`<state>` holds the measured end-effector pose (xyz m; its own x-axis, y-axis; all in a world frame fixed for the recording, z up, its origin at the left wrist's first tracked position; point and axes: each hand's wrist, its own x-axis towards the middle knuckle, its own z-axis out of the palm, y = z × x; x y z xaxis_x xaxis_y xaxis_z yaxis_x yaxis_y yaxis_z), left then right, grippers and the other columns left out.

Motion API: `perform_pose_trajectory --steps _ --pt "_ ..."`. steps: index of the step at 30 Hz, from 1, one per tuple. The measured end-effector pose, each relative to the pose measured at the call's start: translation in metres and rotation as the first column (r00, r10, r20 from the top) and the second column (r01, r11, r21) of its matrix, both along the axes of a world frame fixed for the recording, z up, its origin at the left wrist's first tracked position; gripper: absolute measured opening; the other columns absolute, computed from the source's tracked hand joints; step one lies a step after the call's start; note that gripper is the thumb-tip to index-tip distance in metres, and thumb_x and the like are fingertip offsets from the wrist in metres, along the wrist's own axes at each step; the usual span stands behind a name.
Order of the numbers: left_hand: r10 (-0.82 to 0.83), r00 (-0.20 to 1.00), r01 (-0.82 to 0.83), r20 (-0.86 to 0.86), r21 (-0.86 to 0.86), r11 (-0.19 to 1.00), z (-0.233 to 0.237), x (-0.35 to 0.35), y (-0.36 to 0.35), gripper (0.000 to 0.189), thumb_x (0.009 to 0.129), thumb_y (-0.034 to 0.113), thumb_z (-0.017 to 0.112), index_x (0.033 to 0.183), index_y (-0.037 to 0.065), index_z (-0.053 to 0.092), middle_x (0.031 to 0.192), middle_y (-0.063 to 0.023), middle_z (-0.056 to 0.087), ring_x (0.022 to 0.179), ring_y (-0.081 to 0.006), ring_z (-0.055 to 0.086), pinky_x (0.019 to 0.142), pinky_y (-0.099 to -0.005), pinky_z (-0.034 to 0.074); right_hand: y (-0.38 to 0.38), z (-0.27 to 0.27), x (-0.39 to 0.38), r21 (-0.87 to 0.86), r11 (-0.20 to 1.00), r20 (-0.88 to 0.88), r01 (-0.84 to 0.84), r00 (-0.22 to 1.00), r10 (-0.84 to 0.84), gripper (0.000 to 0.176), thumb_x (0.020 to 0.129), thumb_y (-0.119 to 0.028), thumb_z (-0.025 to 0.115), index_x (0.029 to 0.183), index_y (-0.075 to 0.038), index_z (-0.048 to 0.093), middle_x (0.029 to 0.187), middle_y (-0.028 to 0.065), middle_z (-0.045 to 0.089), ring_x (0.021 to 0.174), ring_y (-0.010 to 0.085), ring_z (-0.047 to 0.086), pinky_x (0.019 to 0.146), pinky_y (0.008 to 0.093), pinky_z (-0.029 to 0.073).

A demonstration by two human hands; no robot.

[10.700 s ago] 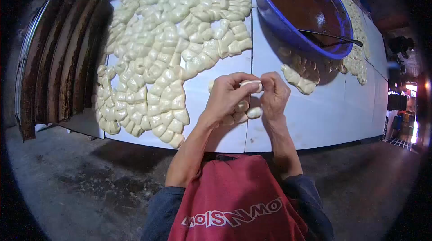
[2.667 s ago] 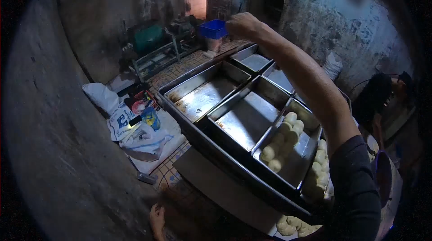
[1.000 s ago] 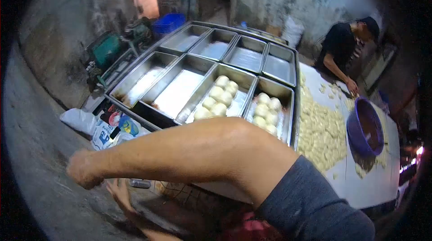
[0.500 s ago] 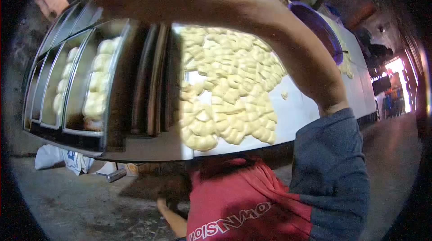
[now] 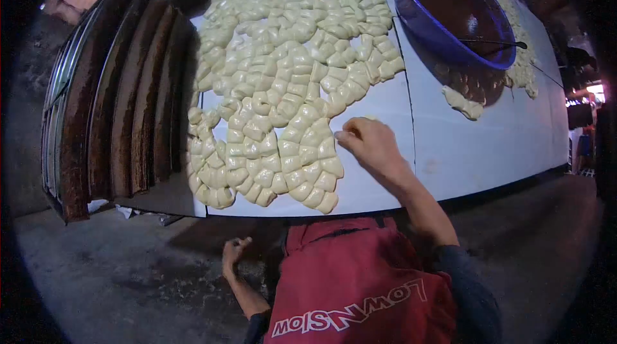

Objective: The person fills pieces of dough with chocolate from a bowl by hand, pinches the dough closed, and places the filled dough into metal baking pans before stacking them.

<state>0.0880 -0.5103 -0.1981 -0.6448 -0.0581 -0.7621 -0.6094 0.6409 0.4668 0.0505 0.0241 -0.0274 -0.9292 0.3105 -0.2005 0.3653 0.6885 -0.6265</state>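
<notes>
My right hand [image 5: 374,145] rests low over the white table, at the right edge of a broad spread of pale, glossy dough pieces [image 5: 289,93]. Its fingers are curled together, and whatever they hold, if anything, is hidden. A small pale bit shows just behind the knuckles. Pressed side by side, the dough pieces cover the table's left and middle part. Below the table's front edge, my left hand [image 5: 235,255] hangs beside my body, its fingers loosely curled with nothing seen in them.
Dark, rust-brown trays [image 5: 122,100] stand on edge at the left. A blue-purple tub [image 5: 443,29] of brown liquid, with a dark-handled tool [image 5: 495,43] across its rim, stands at the back right. More dough [image 5: 461,103] lies beside it on the white table [image 5: 475,151].
My right arm, stretched leftward across the view over dough-filled tins, has come back to the dough's right edge. The view has shifted, showing the tub more fully. My left hand stays low.
</notes>
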Motion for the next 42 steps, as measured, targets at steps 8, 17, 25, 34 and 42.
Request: perform_pose_trajectory --steps 8,17,25,34,42 --pt "-0.146 0.912 0.209 -0.382 0.130 0.969 0.227 -0.060 0.179 0.032 0.091 0.030 0.070 0.082 0.000 0.063 0.067 -0.0005 0.057 0.063 -0.0073 0.050 0.058 -0.0247 0.040 -0.042 -0.019 -0.029 0.086 0.993 -0.188 0.084 0.980 -0.067 0.036 0.083 -0.036 0.069 0.091 -0.001 0.062 0.087 0.0193 0.063 0.084 0.0377 0.065 0.071 0.0482 0.051" --pt "-0.417 0.621 0.624 -0.664 0.096 0.776 0.223 -0.118 0.323 0.026 0.089 0.022 0.070 0.106 0.003 0.067 0.093 -0.0110 0.070 0.081 -0.0212 0.068 0.069 -0.0323 0.052 0.005 -0.022 0.005 -0.930 0.304 0.061 0.207 0.902 -0.428 0.036 0.081 -0.010 0.059 0.116 -0.004 0.053 0.080 0.0016 0.054 0.077 0.0130 0.061 0.069 0.0299 0.054" --pt "-0.728 0.148 0.857 -0.669 -0.281 0.433 0.178 -0.137 0.366 0.026 0.084 0.023 0.068 0.106 0.009 0.066 0.101 -0.0124 0.062 0.093 -0.0322 0.061 0.080 -0.0421 0.049 0.008 -0.011 0.008 -0.324 0.937 -0.190 -0.134 0.979 0.075 0.025 0.084 -0.015 0.071 0.102 -0.001 0.061 0.095 0.0066 0.057 0.083 0.0135 0.059 0.065 0.0294 0.052" --pt "-0.523 0.589 0.744 -0.616 0.161 0.649 0.177 -0.146 0.355 0.026 0.088 0.025 0.065 0.100 0.003 0.061 0.084 -0.0151 0.063 0.077 -0.0289 0.062 0.070 -0.0387 0.048 0.004 0.006 -0.001 -0.926 0.369 0.006 0.077 0.982 -0.188 0.015 0.085 -0.011 0.069 0.096 -0.003 0.063 0.093 0.0064 0.059 0.081 0.0095 0.056 0.066 0.0253 0.047" --pt "-0.510 0.526 0.738 -0.681 0.068 0.671 0.181 -0.137 0.356 0.034 0.085 0.020 0.068 0.114 0.005 0.061 0.106 -0.0150 0.065 0.100 -0.0319 0.062 0.087 -0.0400 0.048 0.013 0.014 -0.004 -0.727 0.687 -0.037 0.022 0.997 -0.071 0.017 0.085 -0.005 0.065 0.100 0.002 0.066 0.090 0.0066 0.065 0.080 0.0100 0.062 0.067 0.0255 0.051"
